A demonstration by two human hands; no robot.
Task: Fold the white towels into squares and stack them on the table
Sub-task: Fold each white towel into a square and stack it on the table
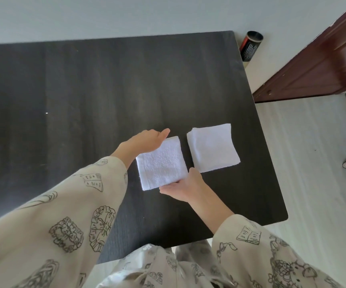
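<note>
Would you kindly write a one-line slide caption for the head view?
Both hands, left and right, hold a folded white towel beside the towel stack on a dark table.
</note>
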